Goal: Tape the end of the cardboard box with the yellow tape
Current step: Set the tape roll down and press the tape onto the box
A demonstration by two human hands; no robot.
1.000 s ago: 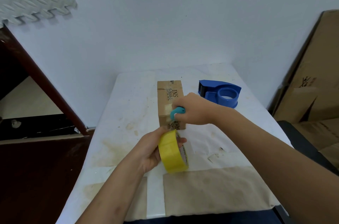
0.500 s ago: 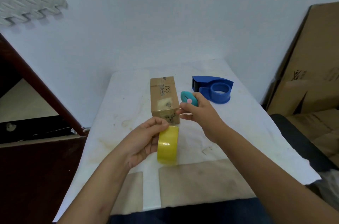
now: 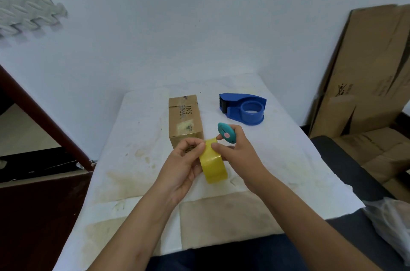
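Note:
A small brown cardboard box (image 3: 184, 117) lies lengthwise on the white table (image 3: 137, 160), its near end facing me. Just in front of that end, my left hand (image 3: 185, 164) grips the yellow tape roll (image 3: 214, 163) from the left, held above the table. My right hand (image 3: 238, 153) holds a small teal cutter (image 3: 226, 133) with a pink button in its upper fingers, while its thumb touches the top of the roll. The box's near end is partly hidden behind my left fingers.
A blue tape dispenser (image 3: 244, 109) sits on the table to the right of the box. Flattened cardboard sheets (image 3: 368, 75) lean against the wall at right. A dark wooden rail (image 3: 44, 120) runs down the left. A white wall stands behind the table.
My right hand lifted the teal cutter off the box end, swung right, then came back to the tape roll. My left hand turned the roll and raised it slightly.

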